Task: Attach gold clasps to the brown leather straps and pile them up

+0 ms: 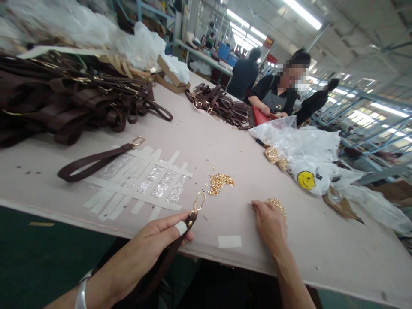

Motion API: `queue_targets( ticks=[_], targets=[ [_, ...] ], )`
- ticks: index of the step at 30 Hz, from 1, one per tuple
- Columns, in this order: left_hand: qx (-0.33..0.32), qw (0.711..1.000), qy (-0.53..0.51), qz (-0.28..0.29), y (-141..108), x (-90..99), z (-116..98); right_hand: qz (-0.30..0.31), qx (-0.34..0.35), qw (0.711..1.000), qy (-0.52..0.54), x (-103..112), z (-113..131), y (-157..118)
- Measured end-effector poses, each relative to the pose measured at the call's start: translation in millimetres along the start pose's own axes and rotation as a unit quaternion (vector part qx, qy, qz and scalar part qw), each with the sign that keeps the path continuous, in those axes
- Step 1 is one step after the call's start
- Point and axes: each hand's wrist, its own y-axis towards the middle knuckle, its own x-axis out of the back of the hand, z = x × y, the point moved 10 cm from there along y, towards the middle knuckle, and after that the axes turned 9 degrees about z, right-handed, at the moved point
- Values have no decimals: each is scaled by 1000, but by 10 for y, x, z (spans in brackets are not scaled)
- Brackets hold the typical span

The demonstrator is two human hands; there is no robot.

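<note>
My left hand (170, 234), with white tape around the thumb, pinches a dark brown leather wrist strap (175, 246) close to its metal end. A gold oval ring (199, 201) sticks up from that end. My right hand (268, 216) is at a pile of small gold pieces (277, 207), its thumb and fingertips pressed together; whether a piece is between them is too small to see. Between the hands and farther back is a heap of shiny gold studs (220, 183). A second brown strap (93, 163) with a gold clasp lies on the table at the left.
Taped clear film (161, 182) covers part of the table (199, 137). Brown straps (64, 98) are piled at the left, with another strap pile (222, 103) at the back. Plastic bags (315, 154) lie at the right. A co-worker (280, 92) holds something red across the table.
</note>
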Motion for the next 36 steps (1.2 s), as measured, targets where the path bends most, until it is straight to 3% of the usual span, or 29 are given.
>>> queue_targets(
  ticks=[4,11,13,16,19,21,23,25,27,36],
  targets=[
    [4,996,-86,29,20,-110,-2,29,54,998,-22,-74,32,-28],
    [-46,994,-86,48,107,-149,-86,20,123,992,-20,-41,56,-33],
    [-45,995,-79,32,123,-115,-67,20,106,994,5,-27,12,-3],
    [-53,997,-55,6,150,-67,-59,18,18,995,93,-12,8,1],
    [-76,997,-3,-4,180,-64,-92,-7,-46,951,304,-27,331,-117],
    [-94,995,23,-6,194,-75,-119,-31,-32,901,432,-31,745,-206],
    [-109,994,30,-4,202,-90,-133,-33,13,874,484,-29,1195,-253],
    [-119,992,29,-2,205,-96,-134,-33,50,870,490,-19,1513,-264],
    [-127,991,33,-7,202,-80,-129,-34,68,877,474,-16,1659,-253],
    [-211,962,168,-40,108,-37,-289,-64,108,903,411,88,1728,-268]
  ],
)
